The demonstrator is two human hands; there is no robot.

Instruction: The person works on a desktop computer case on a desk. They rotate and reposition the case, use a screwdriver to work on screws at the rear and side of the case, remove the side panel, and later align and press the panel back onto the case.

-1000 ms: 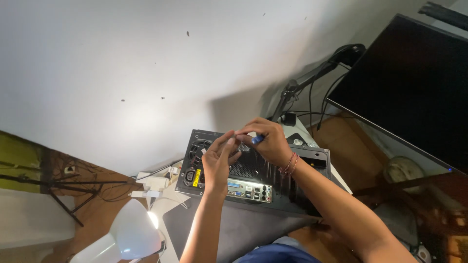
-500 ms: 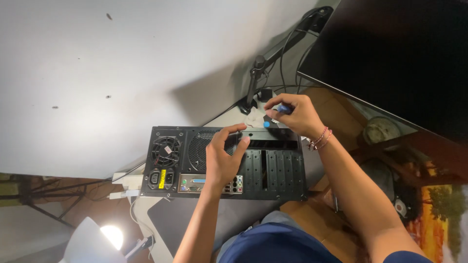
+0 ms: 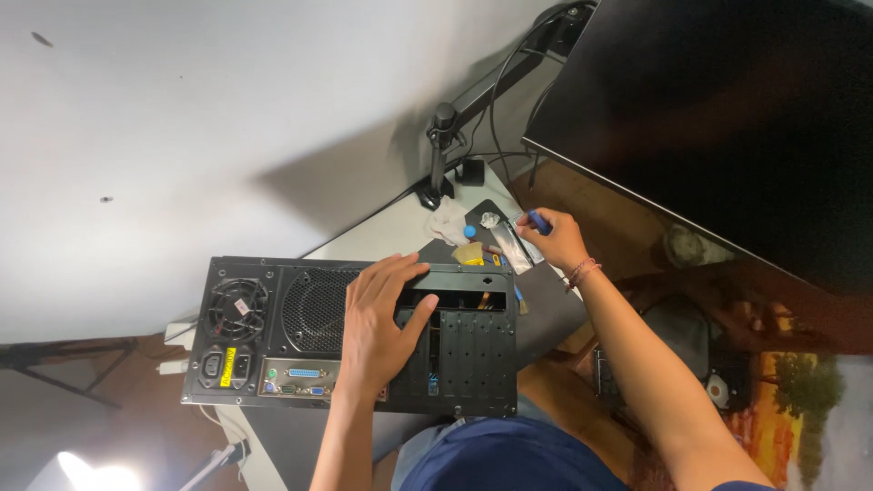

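Shifted since the earlier frame: right hand, closed on a blue-handled screwdriver, away toward small parts on the surface at upper centre, while left hand lay flat, fingers spread, on the computer case at lower centre.
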